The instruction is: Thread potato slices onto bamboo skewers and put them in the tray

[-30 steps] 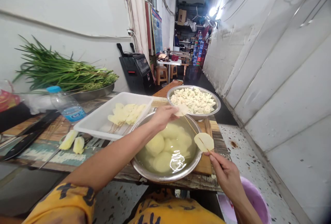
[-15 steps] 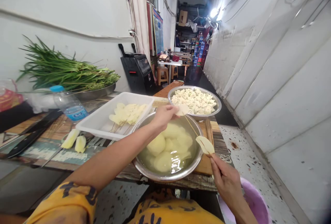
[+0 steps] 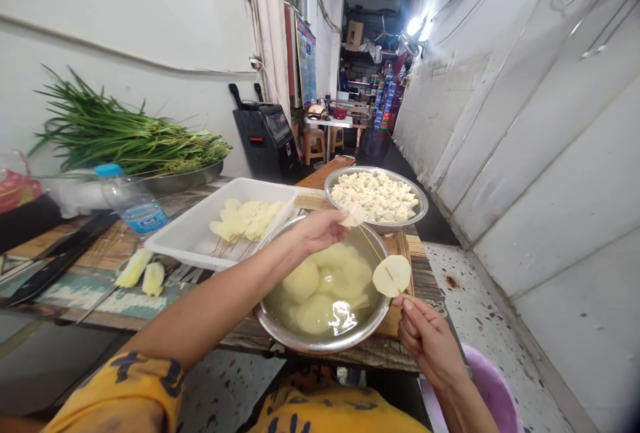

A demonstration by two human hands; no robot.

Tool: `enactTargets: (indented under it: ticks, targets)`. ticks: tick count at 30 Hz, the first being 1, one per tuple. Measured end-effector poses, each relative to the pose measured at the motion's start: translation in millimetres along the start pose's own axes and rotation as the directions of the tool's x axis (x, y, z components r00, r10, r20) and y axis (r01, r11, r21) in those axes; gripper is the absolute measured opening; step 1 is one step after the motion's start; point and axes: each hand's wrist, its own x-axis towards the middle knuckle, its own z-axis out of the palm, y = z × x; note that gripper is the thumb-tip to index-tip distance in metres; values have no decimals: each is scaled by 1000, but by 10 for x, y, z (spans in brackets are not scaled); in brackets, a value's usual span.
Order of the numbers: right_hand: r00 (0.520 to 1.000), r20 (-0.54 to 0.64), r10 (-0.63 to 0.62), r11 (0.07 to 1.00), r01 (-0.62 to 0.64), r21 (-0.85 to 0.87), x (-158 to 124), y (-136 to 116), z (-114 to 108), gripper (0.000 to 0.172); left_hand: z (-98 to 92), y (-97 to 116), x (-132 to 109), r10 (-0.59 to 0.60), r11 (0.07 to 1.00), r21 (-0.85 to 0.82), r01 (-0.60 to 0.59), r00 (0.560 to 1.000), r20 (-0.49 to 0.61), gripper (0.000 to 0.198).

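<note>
My left hand (image 3: pixel 320 228) pinches a thin potato slice (image 3: pixel 353 214) at the tip of a wooden skewer (image 3: pixel 371 246), above the far rim of a steel bowl (image 3: pixel 320 338) full of potato slices in water. My right hand (image 3: pixel 429 338) grips the skewer's near end beside the bowl's right rim. A second potato slice (image 3: pixel 391 275) is threaded on the skewer just above my right fingers.
A white tray (image 3: pixel 186 238) holding skewered slices lies left of the bowl. A steel bowl of cauliflower (image 3: pixel 375 194) stands behind. Chives (image 3: pixel 125 140) on a metal tray, a water bottle (image 3: pixel 131 203), knives (image 3: pixel 60 260) and vegetable pieces (image 3: pixel 143 272) lie left. A purple bucket (image 3: pixel 493 386) sits below right.
My right hand has drawn slightly left and nearer, and the slice on the skewer has turned to face me. My left hand has stayed at the skewer's tip.
</note>
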Motion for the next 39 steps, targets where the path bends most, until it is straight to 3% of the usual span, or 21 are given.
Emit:
enactTargets:
  ticks: [7, 15, 17, 19, 21, 24, 27, 30, 33, 36, 39]
  targets:
    - [986, -70, -149, 967, 131, -220, 38, -45, 118, 28, 28, -123, -23, 96, 987, 123, -108, 991, 98, 10]
    - [989, -74, -130, 978, 116, -176, 134, -134, 214, 31, 51, -225, -76, -5, 968, 243, -64, 961, 275, 12]
    - [980, -96, -177, 971, 158, -177, 146, -169, 191, 29, 33, -218, -51, -25, 962, 268, -56, 957, 288, 15]
    - [963, -133, -236, 962, 211, -175, 142, -214, 152, 26, -20, -214, 16, 32, 926, 357, -124, 967, 253, 16]
    - [944, -166, -284, 951, 255, -175, 120, -260, 112, 22, -99, -242, 107, 193, 789, 546, -282, 957, 214, 15]
    - [938, -169, -303, 945, 273, -179, 76, -301, 78, 20, -204, -372, 224, 338, 465, 775, -428, 895, 291, 23]
    - [944, -150, -295, 947, 269, -173, 49, -297, 79, 19, -227, -574, 262, 268, 303, 825, -478, 873, 407, 30]
    - [948, -135, -288, 951, 266, -157, 47, -277, 91, 19, -188, -741, 247, 207, 151, 848, -508, 855, 476, 24]
    - [952, -133, -276, 956, 257, -143, 53, -271, 102, 18, -157, -760, 238, 159, 37, 837, -546, 830, 535, 16]
    - [955, -140, -261, 959, 241, -147, 45, -284, 101, 20, -162, -598, 259, 118, 110, 819, -564, 825, 553, 12]
    - [957, -139, -253, 960, 231, -159, 21, -288, 68, 21, -187, -352, 293, 212, 352, 793, -498, 867, 451, 17]
